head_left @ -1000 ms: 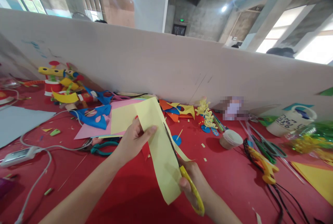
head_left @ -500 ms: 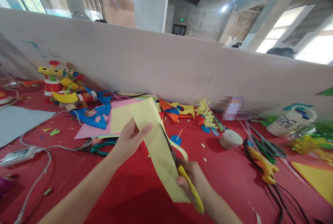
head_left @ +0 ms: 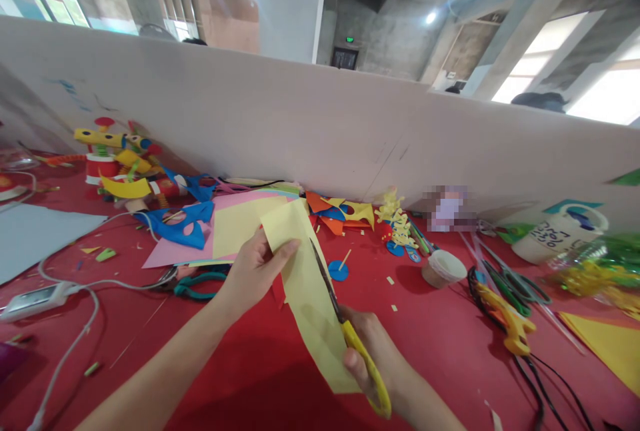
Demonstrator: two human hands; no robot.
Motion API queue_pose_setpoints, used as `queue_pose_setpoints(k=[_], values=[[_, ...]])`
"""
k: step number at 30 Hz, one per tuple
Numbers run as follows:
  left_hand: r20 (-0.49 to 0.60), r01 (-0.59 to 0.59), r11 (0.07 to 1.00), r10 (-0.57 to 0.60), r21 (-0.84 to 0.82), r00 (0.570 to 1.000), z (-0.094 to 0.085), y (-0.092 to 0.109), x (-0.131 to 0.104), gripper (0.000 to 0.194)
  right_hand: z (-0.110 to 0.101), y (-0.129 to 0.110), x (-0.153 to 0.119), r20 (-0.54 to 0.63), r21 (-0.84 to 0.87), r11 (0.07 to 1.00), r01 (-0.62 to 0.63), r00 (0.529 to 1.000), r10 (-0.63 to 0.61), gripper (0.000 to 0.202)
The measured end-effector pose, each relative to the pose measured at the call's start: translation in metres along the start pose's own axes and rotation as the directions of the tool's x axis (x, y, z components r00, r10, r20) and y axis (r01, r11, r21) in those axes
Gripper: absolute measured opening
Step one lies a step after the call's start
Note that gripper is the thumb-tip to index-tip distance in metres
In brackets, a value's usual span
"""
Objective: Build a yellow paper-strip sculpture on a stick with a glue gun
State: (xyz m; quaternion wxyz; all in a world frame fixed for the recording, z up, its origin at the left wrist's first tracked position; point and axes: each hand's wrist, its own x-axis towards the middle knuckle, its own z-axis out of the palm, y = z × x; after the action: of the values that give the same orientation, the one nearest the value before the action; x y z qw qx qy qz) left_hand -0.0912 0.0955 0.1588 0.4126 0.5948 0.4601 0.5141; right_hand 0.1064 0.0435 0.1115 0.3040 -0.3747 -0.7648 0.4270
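My left hand (head_left: 253, 272) pinches the upper part of a long pale-yellow sheet of paper (head_left: 311, 307), thumb on top and fingers behind. The sheet hangs slanted above the red tabletop, its lower end near my right hand (head_left: 384, 349). That hand is closed round the yellow handle of a pair of scissors (head_left: 369, 365). The dark blades lie along the sheet's right edge, their tips pointing up and away from me, close to my left thumb. Part of the handle is hidden by my fingers.
Pink and yellow sheets (head_left: 245, 221), a blue felt cut-out (head_left: 193, 227) and teal-handled pliers (head_left: 197, 286) lie to the left. On the right are a paper cup (head_left: 443, 268), a yellow glue gun (head_left: 507, 317) and a white bucket (head_left: 555, 239). A pale partition (head_left: 310, 124) stands behind.
The narrow curled strip beside the scissors no longer shows. The sheet's top end has shifted slightly down and right, with my left hand moving along; the scissors stay in nearly the same place.
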Motion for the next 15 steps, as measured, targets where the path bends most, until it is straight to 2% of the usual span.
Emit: queue_pose_setpoints(k=[10, 15], values=[[0.006, 0.027, 0.999, -0.026, -0.036, 1.0, 0.002, 0.004, -0.002, 0.025, 0.008, 0.007, 0.001, -0.081, 0.017, 1.0, -0.015, 0.997, 0.016, 0.077], [0.006, 0.035, 0.999, -0.035, -0.033, 0.999, 0.002, 0.004, -0.002, 0.025, 0.011, 0.015, 0.0, -0.083, -0.021, 1.0, -0.006, 0.997, 0.004, 0.077]])
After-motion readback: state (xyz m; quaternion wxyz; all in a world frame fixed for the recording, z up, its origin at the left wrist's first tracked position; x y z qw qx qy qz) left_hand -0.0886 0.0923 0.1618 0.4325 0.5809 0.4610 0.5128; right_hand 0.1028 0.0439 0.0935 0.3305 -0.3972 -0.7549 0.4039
